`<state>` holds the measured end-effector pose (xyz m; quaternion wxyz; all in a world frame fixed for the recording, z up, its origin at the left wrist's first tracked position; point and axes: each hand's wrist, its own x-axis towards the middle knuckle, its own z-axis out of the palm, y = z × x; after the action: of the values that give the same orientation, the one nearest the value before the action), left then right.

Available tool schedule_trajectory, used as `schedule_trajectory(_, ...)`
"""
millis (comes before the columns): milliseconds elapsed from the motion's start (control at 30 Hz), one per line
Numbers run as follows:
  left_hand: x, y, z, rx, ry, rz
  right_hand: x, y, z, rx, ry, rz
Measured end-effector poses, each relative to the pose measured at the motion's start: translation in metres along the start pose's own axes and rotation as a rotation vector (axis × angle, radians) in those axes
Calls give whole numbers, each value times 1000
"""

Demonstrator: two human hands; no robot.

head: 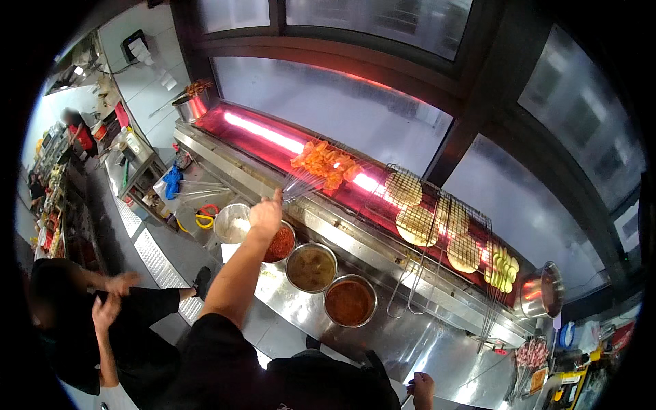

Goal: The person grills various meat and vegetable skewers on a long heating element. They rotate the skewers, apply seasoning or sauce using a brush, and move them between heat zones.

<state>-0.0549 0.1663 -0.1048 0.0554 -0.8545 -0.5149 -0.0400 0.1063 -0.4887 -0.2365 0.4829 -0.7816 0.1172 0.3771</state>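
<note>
My left hand (266, 214) reaches over the steel bowls with a finger extended towards the metal skewer ends at the grill's front edge; whether it touches them I cannot tell. Those skewers carry orange-coated pieces of food (326, 163) above the glowing grill (266, 134). Low at the right, my right hand (422, 387) hangs by the steel counter with its fingers curled; whether it holds anything is unclear. Wire grilling baskets (451, 215) hold round flat pieces of food further right. Beyond them lie skewers of green sliced vegetable (501, 269).
Steel bowls with white powder (233, 224), red flakes (279, 243), brownish liquid (310, 267) and red-brown sauce (350, 301) line the counter. A seated person (110, 312) is close at left. Raw meat skewers (531, 353) lie at right; a steel pot (540, 292) stands at the grill's end.
</note>
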Motion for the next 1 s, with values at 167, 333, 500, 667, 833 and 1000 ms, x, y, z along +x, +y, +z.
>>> schedule_trajectory(167,-2,-41,-49,-294,-12,61,-10,5,25,-7,8,6)
schedule_trajectory(333,7,-48,-44,-1341,-614,-235,-8,4,39,1,28,39)
schedule_trajectory(500,13,-39,2,-2204,-1372,-382,-17,-7,52,-1,36,38)
schedule_trajectory(667,1,-20,7,-2041,-1234,-304,-20,10,44,-24,61,73)
schedule_trajectory(833,4,-24,5,-2016,-1125,-334,-8,36,36,-54,83,102)
schedule_trajectory(1000,-2,-11,-10,-1849,-933,-319,-15,38,40,-62,74,93)
